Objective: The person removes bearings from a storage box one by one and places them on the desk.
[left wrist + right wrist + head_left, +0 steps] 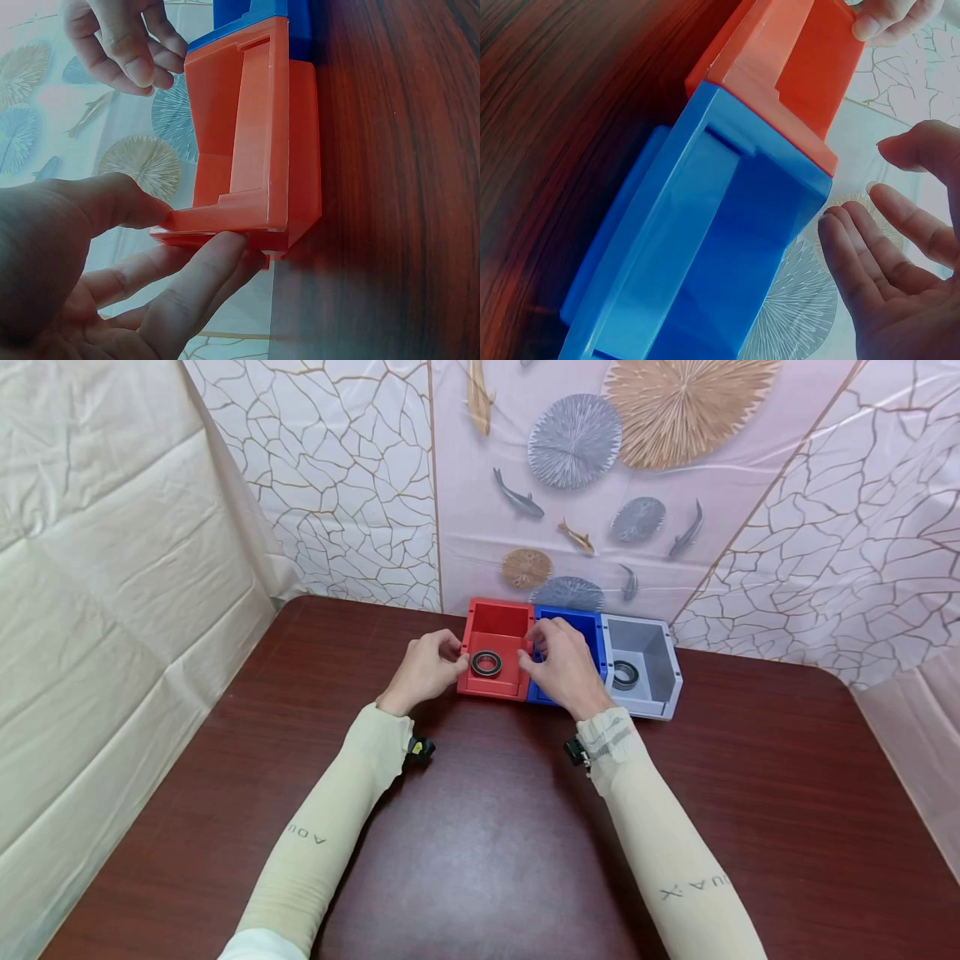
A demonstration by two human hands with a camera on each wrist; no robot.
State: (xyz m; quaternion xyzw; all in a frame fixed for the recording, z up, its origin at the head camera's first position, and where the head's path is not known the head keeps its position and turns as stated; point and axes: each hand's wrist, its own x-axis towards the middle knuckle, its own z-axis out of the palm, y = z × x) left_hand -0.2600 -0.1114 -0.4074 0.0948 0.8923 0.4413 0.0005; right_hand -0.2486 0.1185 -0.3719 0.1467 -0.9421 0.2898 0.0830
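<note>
In the head view, a red bin [501, 617], a blue bin [587, 625] and a grey bin [663, 662] stand side by side. A ball bearing [486, 674] lies flat in the red bin. The left hand [424, 668] grips the red bin's left wall, its thumb at the top edge and its fingers along the outside, as the left wrist view shows. Over the blue bin hovers the right hand [564, 667], thumb and fingers parted. The right wrist view shows this hand [907, 247] apart from the bins, holding nothing.
Inside the grey bin is a second bearing [624, 684]. The bins stand at the far edge of a dark wooden table [480, 827]. Behind them hangs a patterned curtain [360, 477], and pale cloth [112, 577] covers the left side.
</note>
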